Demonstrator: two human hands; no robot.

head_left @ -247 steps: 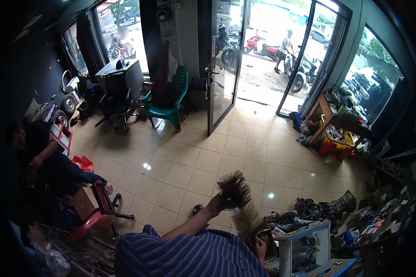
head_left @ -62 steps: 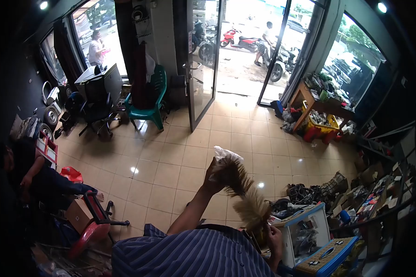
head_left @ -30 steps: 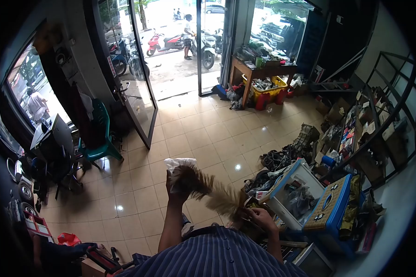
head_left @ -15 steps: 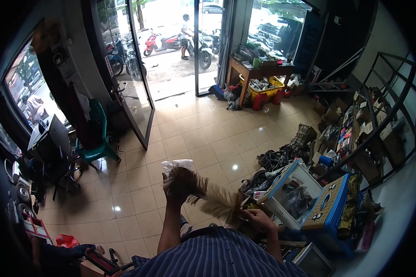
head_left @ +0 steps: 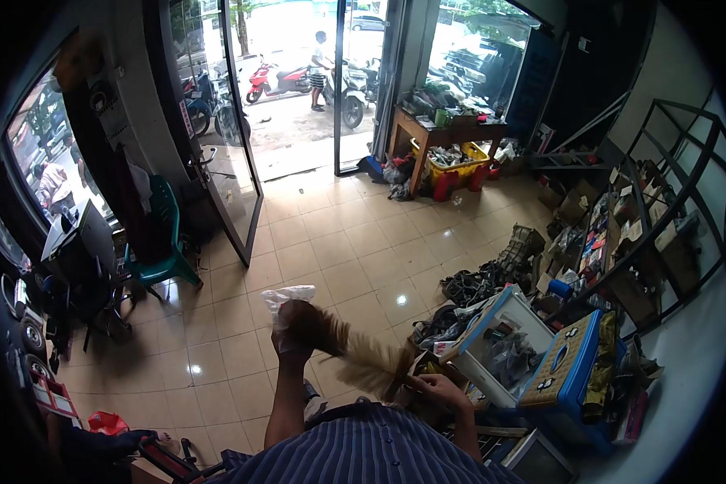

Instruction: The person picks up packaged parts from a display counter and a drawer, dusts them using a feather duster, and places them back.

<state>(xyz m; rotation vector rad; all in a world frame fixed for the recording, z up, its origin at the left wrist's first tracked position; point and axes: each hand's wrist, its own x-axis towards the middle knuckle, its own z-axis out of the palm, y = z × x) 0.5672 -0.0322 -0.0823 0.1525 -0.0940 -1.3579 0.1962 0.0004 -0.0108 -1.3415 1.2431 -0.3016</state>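
A feather duster [head_left: 371, 365] with brown and tan feathers lies slantwise in front of my chest. My right hand [head_left: 445, 393] is closed around its handle end at the right. Its dark feathered end reaches my left hand [head_left: 287, 339], whose fingers are partly covered by the feathers. From the top of my left hand sticks out a crumpled whitish plastic bag [head_left: 289, 295], and that hand appears closed on it.
A glass door [head_left: 218, 153] stands open ahead. On the right are a white-and-blue drawer box [head_left: 500, 343], a blue box with a woven front [head_left: 565, 367] and a metal rack [head_left: 661, 218]. A green chair [head_left: 163, 242] is at left; a person's leg [head_left: 109, 444] shows lower left.
Both my hands and the feather duster have shifted slightly left in view. The plastic bag also sits further left. My hold on them looks the same.
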